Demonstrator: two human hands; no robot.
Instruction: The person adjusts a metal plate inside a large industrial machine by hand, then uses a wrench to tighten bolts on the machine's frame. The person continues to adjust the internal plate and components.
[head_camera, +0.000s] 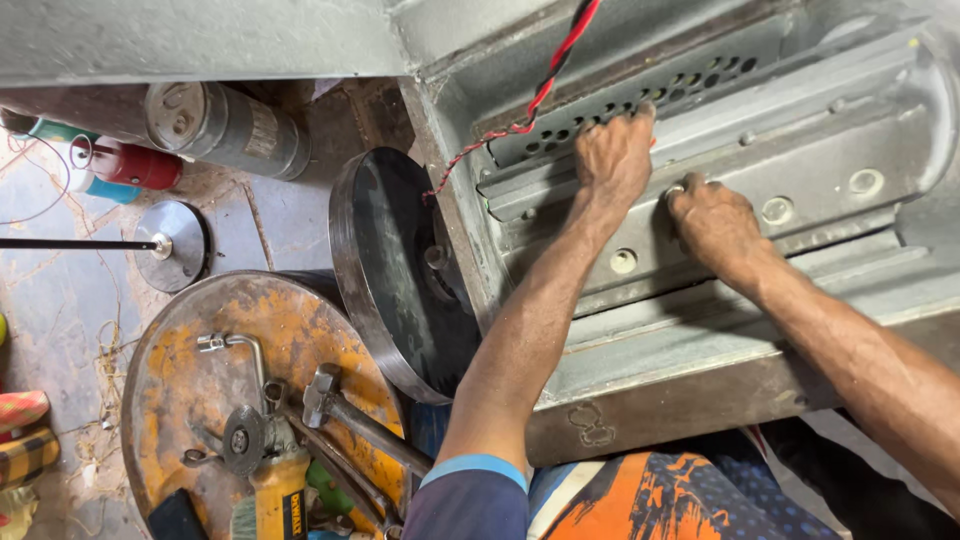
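Note:
My left hand (612, 155) presses on a grey metal housing (800, 200), its fingers curled over the edge of a perforated panel (690, 75). My right hand (712, 220) rests just to the right on the same housing, fingers bent against a ridge near a round knob (776, 210). Whether either hand grips a small part I cannot tell. A twisted red and black wire (545, 90) runs down from the top to the housing beside my left hand.
A dark steel disc (385, 260) leans against the housing's left side. A rusty orange round plate (190, 370) carries a hammer (330, 395), an angle grinder (265, 465) and a hook. Cylinders (225, 125) and a red can (135, 165) lie on the floor at top left.

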